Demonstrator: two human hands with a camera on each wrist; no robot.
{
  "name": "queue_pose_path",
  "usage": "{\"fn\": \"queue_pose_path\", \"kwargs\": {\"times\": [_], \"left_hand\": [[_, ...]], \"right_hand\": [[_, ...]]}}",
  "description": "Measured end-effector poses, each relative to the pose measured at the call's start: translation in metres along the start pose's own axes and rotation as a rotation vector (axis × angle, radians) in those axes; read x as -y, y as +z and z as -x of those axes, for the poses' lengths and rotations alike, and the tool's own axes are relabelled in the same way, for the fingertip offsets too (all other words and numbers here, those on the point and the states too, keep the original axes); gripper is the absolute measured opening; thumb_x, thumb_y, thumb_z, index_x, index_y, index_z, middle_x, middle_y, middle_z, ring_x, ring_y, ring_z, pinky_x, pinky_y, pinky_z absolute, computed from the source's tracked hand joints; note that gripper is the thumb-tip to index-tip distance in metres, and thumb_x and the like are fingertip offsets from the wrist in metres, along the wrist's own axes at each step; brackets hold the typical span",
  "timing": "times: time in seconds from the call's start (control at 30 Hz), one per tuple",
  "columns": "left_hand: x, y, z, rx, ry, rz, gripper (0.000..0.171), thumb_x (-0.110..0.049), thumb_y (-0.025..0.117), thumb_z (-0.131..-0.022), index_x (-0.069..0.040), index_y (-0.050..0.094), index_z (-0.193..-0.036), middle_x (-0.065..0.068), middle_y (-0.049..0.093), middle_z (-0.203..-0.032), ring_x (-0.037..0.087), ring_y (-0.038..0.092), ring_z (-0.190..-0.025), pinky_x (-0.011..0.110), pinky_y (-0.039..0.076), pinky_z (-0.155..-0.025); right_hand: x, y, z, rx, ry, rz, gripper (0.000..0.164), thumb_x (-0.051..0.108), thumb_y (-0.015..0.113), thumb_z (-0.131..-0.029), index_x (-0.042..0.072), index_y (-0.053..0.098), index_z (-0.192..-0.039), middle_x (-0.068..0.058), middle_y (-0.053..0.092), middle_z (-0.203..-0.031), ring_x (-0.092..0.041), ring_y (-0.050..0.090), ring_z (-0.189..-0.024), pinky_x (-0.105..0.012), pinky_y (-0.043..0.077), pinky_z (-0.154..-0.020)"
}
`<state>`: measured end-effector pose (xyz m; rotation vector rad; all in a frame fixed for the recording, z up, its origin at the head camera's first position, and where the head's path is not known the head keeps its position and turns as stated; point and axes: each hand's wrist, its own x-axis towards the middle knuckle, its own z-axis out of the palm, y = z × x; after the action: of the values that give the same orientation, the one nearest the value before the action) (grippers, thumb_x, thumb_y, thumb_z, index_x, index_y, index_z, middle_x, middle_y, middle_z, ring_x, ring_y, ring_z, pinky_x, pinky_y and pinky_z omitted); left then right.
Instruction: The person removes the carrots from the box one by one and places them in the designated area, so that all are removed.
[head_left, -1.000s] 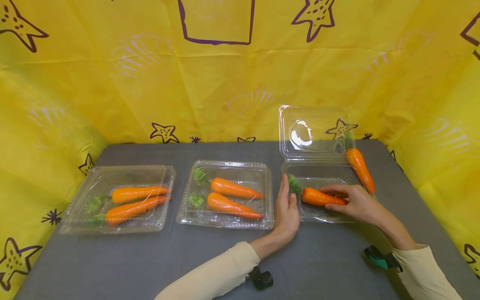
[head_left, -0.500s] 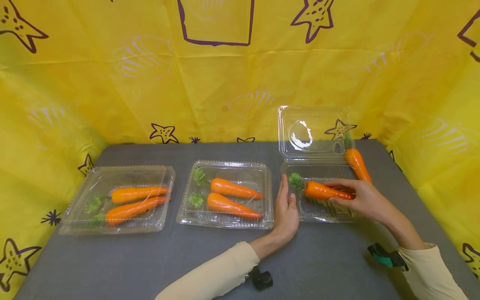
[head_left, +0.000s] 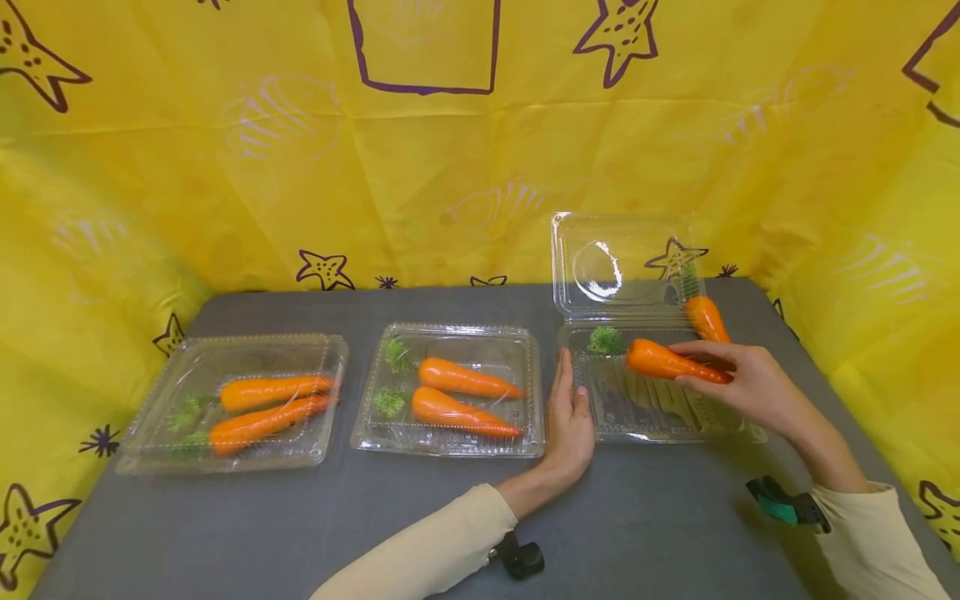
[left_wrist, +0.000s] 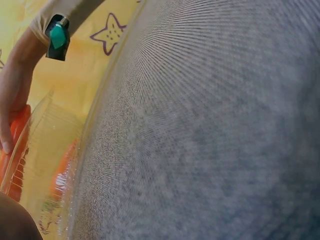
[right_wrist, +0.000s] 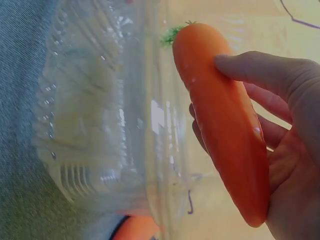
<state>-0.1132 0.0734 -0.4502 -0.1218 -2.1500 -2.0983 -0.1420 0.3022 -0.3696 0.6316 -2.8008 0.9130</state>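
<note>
In the head view my right hand grips an orange carrot with a green leafy top, over the open clear plastic clamshell container at the right. The right wrist view shows the thumb on one side of the carrot and fingers behind it, with the container's ridged wall beside it. My left hand stands on edge, fingers straight, along that container's left side. Another carrot lies at the container's far right, partly hidden behind my right hand.
A middle clamshell container, its lid down, holds two carrots. At the left, a similar container holds two more carrots. The open lid stands up against the yellow patterned cloth. The table is grey.
My right hand has moved the carrot up off the container's floor, farther back and to the right. It now covers the tip of the other carrot. My left hand has stayed in place.
</note>
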Motion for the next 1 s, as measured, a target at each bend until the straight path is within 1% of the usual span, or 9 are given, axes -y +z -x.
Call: {"fn": "queue_pose_path", "kwargs": {"times": [0.13,0.23,0.3,0.4,0.5,0.63,0.73,0.83,1.0], "left_hand": [[0.0,0.0,0.0,0.002,-0.003,0.005,0.057,0.003,0.039,-0.1,-0.002,0.022,-0.155,0.007,0.018,-0.162,0.021,0.017,-0.148,0.04,0.014,-0.12],[0.0,-0.001,0.0,-0.003,-0.009,0.004,0.057,0.003,0.039,-0.1,-0.002,0.022,-0.155,0.007,0.019,-0.162,0.02,0.017,-0.148,0.04,0.014,-0.12],[0.0,0.0,0.0,-0.005,-0.009,0.002,0.057,0.003,0.039,-0.1,-0.003,0.022,-0.155,0.006,0.019,-0.162,0.021,0.018,-0.148,0.04,0.014,-0.12],[0.0,0.0,0.0,-0.007,-0.007,0.003,0.057,0.002,0.04,-0.1,-0.002,0.023,-0.155,0.006,0.019,-0.161,0.021,0.018,-0.147,0.04,0.015,-0.12],[0.0,0.0,0.0,-0.003,-0.004,0.005,0.057,0.002,0.039,-0.1,-0.002,0.022,-0.154,0.006,0.019,-0.161,0.021,0.018,-0.147,0.04,0.015,-0.12],[0.0,0.0,0.0,-0.002,-0.001,-0.002,0.057,0.003,0.04,-0.1,-0.001,0.023,-0.154,0.007,0.02,-0.161,0.021,0.018,-0.147,0.04,0.015,-0.12],[0.0,0.0,0.001,-0.009,0.0,-0.004,0.057,0.003,0.04,-0.099,-0.001,0.023,-0.154,0.007,0.02,-0.161,0.021,0.018,-0.147,0.04,0.015,-0.12],[-0.001,0.0,0.001,-0.012,-0.01,-0.007,0.057,0.003,0.04,-0.099,-0.002,0.024,-0.154,0.007,0.021,-0.161,0.021,0.019,-0.147,0.04,0.015,-0.12],[-0.002,-0.002,0.001,-0.006,-0.031,-0.035,0.058,0.002,0.04,-0.1,-0.004,0.023,-0.155,0.004,0.02,-0.162,0.02,0.018,-0.148,0.04,0.016,-0.12]], "right_hand": [[-0.001,-0.006,0.002,-0.048,0.06,-0.025,0.037,0.012,0.081,-0.08,0.008,0.072,-0.116,-0.019,0.071,-0.102,0.004,0.058,-0.076,-0.012,0.047,-0.061],[-0.003,-0.01,0.002,-0.076,0.108,-0.036,0.038,0.014,0.081,-0.081,0.006,0.071,-0.117,-0.019,0.07,-0.106,0.009,0.056,-0.079,-0.01,0.046,-0.063],[-0.005,-0.013,0.003,-0.084,0.147,-0.048,0.04,0.017,0.081,-0.082,0.007,0.071,-0.118,-0.01,0.069,-0.107,0.009,0.056,-0.079,-0.01,0.046,-0.064],[-0.008,-0.018,0.005,-0.082,0.194,-0.11,0.042,0.017,0.079,-0.083,0.004,0.068,-0.122,0.007,0.068,-0.101,-0.001,0.06,-0.072,-0.015,0.048,-0.059],[-0.011,-0.021,0.006,-0.083,0.214,-0.178,0.043,0.014,0.077,-0.086,0.001,0.064,-0.124,0.023,0.064,-0.096,0.001,0.063,-0.074,-0.014,0.05,-0.06],[-0.014,-0.024,0.006,-0.116,0.236,-0.214,0.044,0.014,0.075,-0.087,0.0,0.063,-0.127,0.03,0.062,-0.099,0.014,0.061,-0.086,-0.006,0.048,-0.069],[-0.016,-0.026,0.005,-0.15,0.275,-0.216,0.045,0.017,0.075,-0.088,0.002,0.062,-0.128,0.033,0.061,-0.1,0.016,0.06,-0.087,-0.005,0.048,-0.07],[-0.019,-0.03,0.005,-0.174,0.328,-0.218,0.047,0.021,0.075,-0.088,0.006,0.062,-0.13,0.035,0.06,-0.098,0.016,0.059,-0.086,-0.006,0.048,-0.068],[-0.03,-0.032,0.003,-0.204,0.382,-0.286,0.047,0.019,0.074,-0.089,0.009,0.061,-0.133,0.039,0.059,-0.097,0.019,0.058,-0.086,-0.006,0.048,-0.065]]}}
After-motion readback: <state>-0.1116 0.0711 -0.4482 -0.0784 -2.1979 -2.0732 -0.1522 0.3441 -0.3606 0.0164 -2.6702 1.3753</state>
